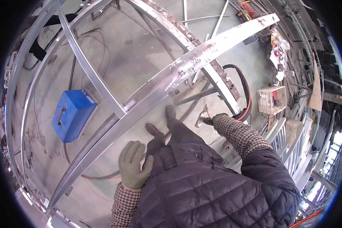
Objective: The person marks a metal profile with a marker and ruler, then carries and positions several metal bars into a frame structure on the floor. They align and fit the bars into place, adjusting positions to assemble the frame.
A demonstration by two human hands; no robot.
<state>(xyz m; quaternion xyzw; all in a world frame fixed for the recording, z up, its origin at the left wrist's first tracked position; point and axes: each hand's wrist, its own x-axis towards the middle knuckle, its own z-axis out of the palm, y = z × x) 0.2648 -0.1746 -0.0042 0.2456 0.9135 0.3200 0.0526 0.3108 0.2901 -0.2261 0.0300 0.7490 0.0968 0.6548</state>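
My left hand [133, 165], in a grey-green work glove, hangs in front of my jacket. Its fingers are stretched out with the thumb apart, and nothing is in it. Farther right, my right hand [219, 119], gloved alike, is closed round the black grip of a hand tool [200, 119] with a grey metal head; its exact kind is unclear. Across the scene before me runs a long silver metal beam [152, 95] with handwritten marks. A thinner metal bar [91, 70] meets it at the left.
A blue metal box [74, 116] stands on the floor beyond the beam, with cables around it. A black and orange hose [248, 93] loops by a rusty, white-edged beam [220, 83]. At right are a white plastic basket [271, 100] and stacked metal profiles [292, 146].
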